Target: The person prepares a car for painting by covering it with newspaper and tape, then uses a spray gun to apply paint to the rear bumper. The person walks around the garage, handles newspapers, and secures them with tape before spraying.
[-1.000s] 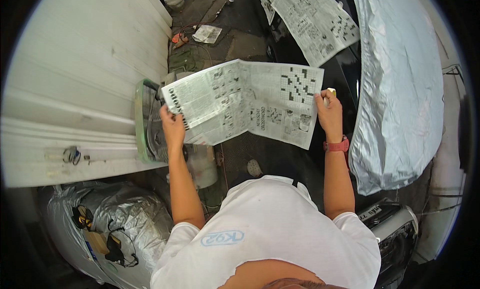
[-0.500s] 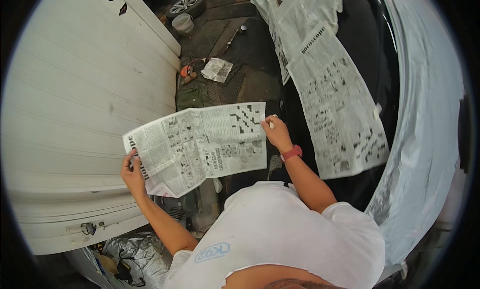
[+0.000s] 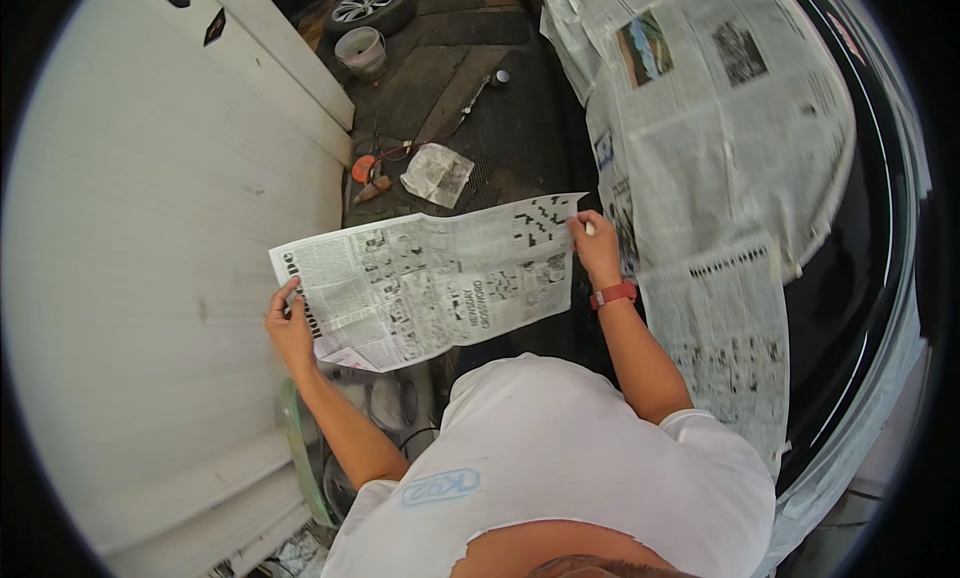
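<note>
Over the dark floor, out in front of the white T-shirt (image 3: 570,458), hangs the task of both hands: a wide, creased, black-and-white newspaper sheet (image 3: 430,278), opened out and slightly tilted, its right side higher! The left hand (image 3: 290,330) pinches its left edge between thumb and fingers, and the right hand (image 3: 598,250), above a red wristwatch (image 3: 613,295), grips the opposite edge; a small pale object (image 3: 591,229) shows at those right fingers, too small to tell what it is. Just beyond that hand, more printed newspaper sheets (image 3: 720,168) lie spread over a glossy black curved surface (image 3: 868,193). To the left, a tall white panel (image 3: 170,228) rises near the left hand. Further out on the floor: a crumpled piece of printed paper (image 3: 438,174), a pale round bucket (image 3: 360,51) and, just behind it, a silver-spoked wheel with a black tyre (image 3: 368,6)
</note>
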Tool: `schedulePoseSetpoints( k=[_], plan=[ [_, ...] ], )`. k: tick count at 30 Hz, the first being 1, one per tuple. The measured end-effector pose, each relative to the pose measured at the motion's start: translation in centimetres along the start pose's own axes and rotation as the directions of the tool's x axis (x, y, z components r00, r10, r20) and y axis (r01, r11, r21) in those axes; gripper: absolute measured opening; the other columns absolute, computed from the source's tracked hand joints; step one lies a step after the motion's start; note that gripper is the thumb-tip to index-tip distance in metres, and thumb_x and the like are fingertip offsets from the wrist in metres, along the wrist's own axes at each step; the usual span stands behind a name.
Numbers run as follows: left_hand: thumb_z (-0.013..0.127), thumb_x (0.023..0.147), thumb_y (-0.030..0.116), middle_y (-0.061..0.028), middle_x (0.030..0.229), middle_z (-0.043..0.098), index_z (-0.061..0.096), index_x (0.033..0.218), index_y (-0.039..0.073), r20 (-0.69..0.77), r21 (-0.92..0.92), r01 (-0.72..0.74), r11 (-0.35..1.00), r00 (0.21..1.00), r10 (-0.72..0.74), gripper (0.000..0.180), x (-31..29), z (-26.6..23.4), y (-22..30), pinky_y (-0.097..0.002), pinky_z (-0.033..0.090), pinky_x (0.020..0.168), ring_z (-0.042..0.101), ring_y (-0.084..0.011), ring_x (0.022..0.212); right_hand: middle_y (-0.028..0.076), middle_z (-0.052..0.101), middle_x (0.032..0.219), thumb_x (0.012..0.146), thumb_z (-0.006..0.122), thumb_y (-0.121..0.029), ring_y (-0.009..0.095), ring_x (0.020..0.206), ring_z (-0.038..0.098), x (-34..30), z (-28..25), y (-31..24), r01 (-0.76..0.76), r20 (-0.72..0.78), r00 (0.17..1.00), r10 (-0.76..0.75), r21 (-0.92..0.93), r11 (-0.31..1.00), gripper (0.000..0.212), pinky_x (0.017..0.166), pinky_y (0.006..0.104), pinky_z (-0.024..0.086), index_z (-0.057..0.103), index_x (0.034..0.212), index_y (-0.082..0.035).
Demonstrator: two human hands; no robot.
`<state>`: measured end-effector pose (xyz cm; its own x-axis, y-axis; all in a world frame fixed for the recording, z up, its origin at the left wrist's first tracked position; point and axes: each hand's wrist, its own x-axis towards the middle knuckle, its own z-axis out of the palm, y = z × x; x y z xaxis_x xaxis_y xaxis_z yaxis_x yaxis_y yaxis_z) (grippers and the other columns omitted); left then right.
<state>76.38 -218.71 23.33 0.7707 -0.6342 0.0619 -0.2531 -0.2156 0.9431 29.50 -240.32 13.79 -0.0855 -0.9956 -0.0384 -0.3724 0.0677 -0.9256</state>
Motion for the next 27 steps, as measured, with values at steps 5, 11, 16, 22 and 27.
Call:
schedulePoseSetpoints(
  k=[5,11,16,22,27],
  plan=[
    [0.059,0.093,-0.004,-0.0076,0.113,0.073,0.075,0.118,0.002,0.146,0.106,-0.044,0.993,0.989,0.029,0.03,14.4,11.8,7.6,-0.0275,0.052,0.083,0.066,-0.0124,0.094,0.003,0.071,0.083,0.098,0.069,-0.015,0.012,0.07,0.072,10.6,2.0,-1.3,-0.244,-0.011,0.965,0.264,0.34,0.908,0.013,0.055,0.0256,0.047,0.069,0.103,-0.003],
    [0.06,0.096,-0.004,-0.0081,0.109,0.074,0.074,0.117,0.0,0.294,0.105,-0.09,0.99,0.954,0.056,0.026,27.0,20.2,12.8,-0.0275,0.051,0.086,0.066,-0.0131,0.096,0.003,0.072,0.086,0.099,0.069,-0.012,0.011,0.072,0.072,20.2,4.0,-4.4,-0.267,-0.113,0.923,0.369,0.503,0.822,0.008,0.054,0.0233,0.047,0.068,0.1,-0.004],
    [0.06,0.097,-0.003,-0.0081,0.108,0.074,0.075,0.116,0.0,0.376,0.142,-0.112,0.984,0.925,0.051,0.025,36.0,27.7,15.4,-0.0278,0.051,0.085,0.066,-0.0138,0.095,0.002,0.073,0.088,0.099,0.072,-0.02,0.01,0.074,0.072,27.7,6.3,-6.4,-0.215,-0.158,0.925,0.345,0.531,0.82,0.015,0.058,0.0236,0.047,0.069,0.098,-0.006],
    [0.062,0.094,-0.001,-0.0084,0.105,0.074,0.077,0.114,0.003,0.346,0.284,-0.189,0.94,0.935,0.083,0.025,46.4,37.6,15.0,-0.0291,0.051,0.082,0.066,-0.0151,0.091,-0.001,0.071,0.084,0.099,0.073,-0.022,0.009,0.07,0.069,39.7,11.2,-5.3,-0.218,-0.171,0.914,0.367,0.555,0.803,0.015,0.057,0.0229,0.044,0.069,0.094,-0.009],
    [0.062,0.092,0.001,-0.0084,0.099,0.075,0.079,0.113,0.005,0.24,0.237,-0.164,0.957,0.965,0.106,0.027,57.6,47.4,11.8,-0.0303,0.052,0.082,0.065,-0.016,0.089,-0.001,0.068,0.08,0.098,0.073,-0.021,0.01,0.069,0.069,54.8,15.4,-7.1,-0.251,-0.152,0.91,0.387,0.54,0.803,0.015,0.057,0.0237,0.043,0.067,0.091,-0.009]
  ],
)
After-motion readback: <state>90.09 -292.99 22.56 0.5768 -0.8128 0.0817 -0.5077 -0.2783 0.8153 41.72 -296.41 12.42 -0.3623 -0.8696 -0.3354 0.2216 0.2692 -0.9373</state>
